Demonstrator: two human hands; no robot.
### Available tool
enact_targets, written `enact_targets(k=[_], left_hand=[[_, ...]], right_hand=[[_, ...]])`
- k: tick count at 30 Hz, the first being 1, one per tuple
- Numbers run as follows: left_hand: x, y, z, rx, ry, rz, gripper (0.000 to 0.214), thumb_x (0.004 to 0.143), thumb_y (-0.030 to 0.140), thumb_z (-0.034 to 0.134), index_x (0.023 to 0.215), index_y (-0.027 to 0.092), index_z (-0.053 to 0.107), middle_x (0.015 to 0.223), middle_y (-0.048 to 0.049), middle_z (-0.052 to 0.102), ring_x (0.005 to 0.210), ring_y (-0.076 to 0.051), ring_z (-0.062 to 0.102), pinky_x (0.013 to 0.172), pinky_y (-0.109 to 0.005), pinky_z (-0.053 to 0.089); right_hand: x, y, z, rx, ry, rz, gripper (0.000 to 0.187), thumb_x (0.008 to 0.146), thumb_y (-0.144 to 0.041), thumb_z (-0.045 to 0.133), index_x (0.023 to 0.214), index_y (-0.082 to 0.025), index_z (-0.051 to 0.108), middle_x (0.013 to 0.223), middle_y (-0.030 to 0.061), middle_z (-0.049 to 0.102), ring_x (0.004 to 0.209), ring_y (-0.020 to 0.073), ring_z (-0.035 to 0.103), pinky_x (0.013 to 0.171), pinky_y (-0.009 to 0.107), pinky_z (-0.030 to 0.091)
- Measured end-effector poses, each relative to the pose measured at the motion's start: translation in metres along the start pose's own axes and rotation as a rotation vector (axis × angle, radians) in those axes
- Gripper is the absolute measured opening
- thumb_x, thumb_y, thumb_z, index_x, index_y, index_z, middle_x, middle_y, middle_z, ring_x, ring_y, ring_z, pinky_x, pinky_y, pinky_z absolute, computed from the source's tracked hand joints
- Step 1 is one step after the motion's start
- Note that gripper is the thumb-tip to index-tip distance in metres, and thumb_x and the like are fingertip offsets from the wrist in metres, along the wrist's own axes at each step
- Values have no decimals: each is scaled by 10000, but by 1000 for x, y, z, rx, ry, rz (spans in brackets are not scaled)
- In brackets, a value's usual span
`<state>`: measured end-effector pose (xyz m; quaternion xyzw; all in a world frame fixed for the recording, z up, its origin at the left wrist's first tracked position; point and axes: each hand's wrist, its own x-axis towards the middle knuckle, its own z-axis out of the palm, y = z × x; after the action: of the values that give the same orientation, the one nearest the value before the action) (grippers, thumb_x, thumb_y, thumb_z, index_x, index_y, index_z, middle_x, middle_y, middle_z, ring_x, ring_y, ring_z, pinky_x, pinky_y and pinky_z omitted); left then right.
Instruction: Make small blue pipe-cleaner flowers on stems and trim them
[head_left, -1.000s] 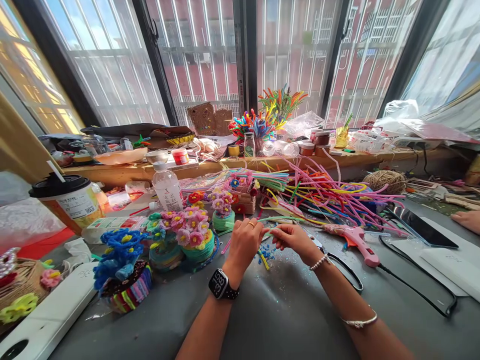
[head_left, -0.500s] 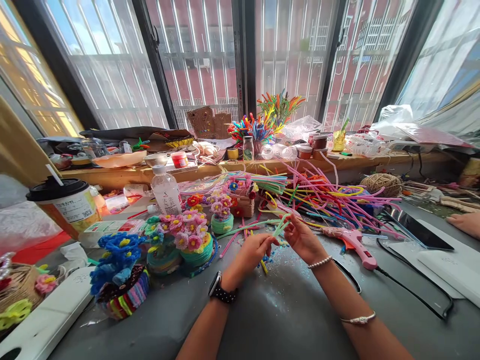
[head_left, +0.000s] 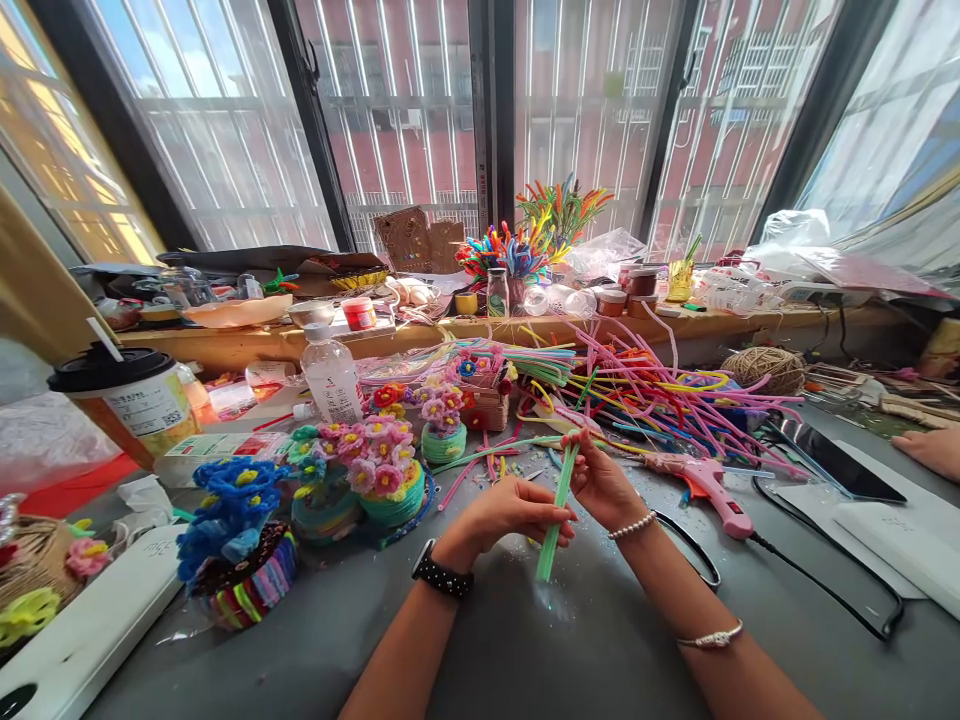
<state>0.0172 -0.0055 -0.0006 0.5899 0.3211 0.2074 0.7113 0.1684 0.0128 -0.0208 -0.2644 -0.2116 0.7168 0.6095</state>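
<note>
Between my hands is a short bundle of light green pipe cleaners (head_left: 552, 545), held slanting above the grey table. My left hand (head_left: 517, 515) pinches the bundle around its middle with thumb and fingers. At the upper end, the fingertips of my right hand (head_left: 596, 478) close on the same pieces. Beneath the hands, blue glitter specks lie scattered on the tabletop. Just beyond is a tangled heap of pink, yellow and red pipe cleaners (head_left: 660, 395). A pink hot glue gun (head_left: 709, 485) lies right of my right hand.
Left of my hands stand pots of pipe-cleaner flowers, pink (head_left: 384, 455) and blue (head_left: 240, 510). A drink cup (head_left: 124, 405) and a plastic bottle (head_left: 330, 375) are behind them. To the right lie a phone (head_left: 836, 455), a black cable and another person's hand (head_left: 930, 450).
The green pipe cleaners have swung into a downward slant and now show below my left hand. My left hand has shifted slightly right and down, its fingers wrapping the bundle.
</note>
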Motion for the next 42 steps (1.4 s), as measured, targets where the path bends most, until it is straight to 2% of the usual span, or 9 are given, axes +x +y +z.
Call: enact_targets(k=[4,9,11,15,19,22,26,36,42], left_hand=[[-2,0,1,6,-20,-1,211,612,326,618,691,137,669,680,-60,661,604,-140,603,569,-218,450],[-2,0,-1,-16,-15,-37,262,608,350,618,738,129,668,684,-62,660,608,-145,606,604,-238,456],[-1,0,-2,-34,-9,-49,282,615,355,613,766,121,663,688,-62,658,606,-141,606,605,-237,452],[0,0,-3,-52,-19,-67,295,628,343,612,795,103,651,705,-66,657,614,-141,607,610,-241,449],[0,-1,-4,-75,2,-58,292,640,334,607,818,106,646,723,-69,659,619,-141,607,610,-241,448],[2,-1,-5,-104,13,-42,283,651,326,600,822,105,646,707,-64,657,600,-129,601,596,-230,445],[4,-3,-7,-138,54,-13,273,666,305,591,839,101,646,670,-55,646,570,-113,593,560,-208,441],[5,-6,-9,-153,29,-6,286,680,313,581,838,82,638,672,-66,645,559,-108,591,545,-200,442],[6,-6,-9,-162,41,-17,311,677,337,578,841,79,633,683,-71,646,569,-111,588,549,-202,439]], right_hand=[[-4,2,3,-36,-35,26,240,602,-377,677,764,-219,597,669,-55,594,486,25,496,409,95,413],[-9,-1,5,-80,-108,79,360,733,-511,472,930,-231,584,843,-6,630,574,68,571,499,152,461],[-9,-2,5,-71,-102,65,368,748,-516,441,915,-224,589,823,-1,635,573,78,575,481,161,454],[-6,-1,3,-17,-130,50,323,713,-477,522,849,-194,597,676,-17,610,550,79,553,441,152,436],[-6,2,5,45,-253,25,303,708,-443,551,838,-172,588,537,-62,501,405,30,410,344,114,355],[-6,2,6,62,-269,40,344,715,-458,535,849,-145,584,531,-65,475,366,14,329,299,102,293],[-6,1,5,80,-246,55,372,702,-474,542,859,-138,578,568,-51,493,407,20,371,313,98,294],[-7,1,6,72,-234,41,288,680,-426,592,789,-160,564,532,-66,439,430,32,383,331,114,279],[-7,2,8,65,-241,22,218,698,-375,589,767,-173,546,532,-74,432,388,25,327,330,129,272]])
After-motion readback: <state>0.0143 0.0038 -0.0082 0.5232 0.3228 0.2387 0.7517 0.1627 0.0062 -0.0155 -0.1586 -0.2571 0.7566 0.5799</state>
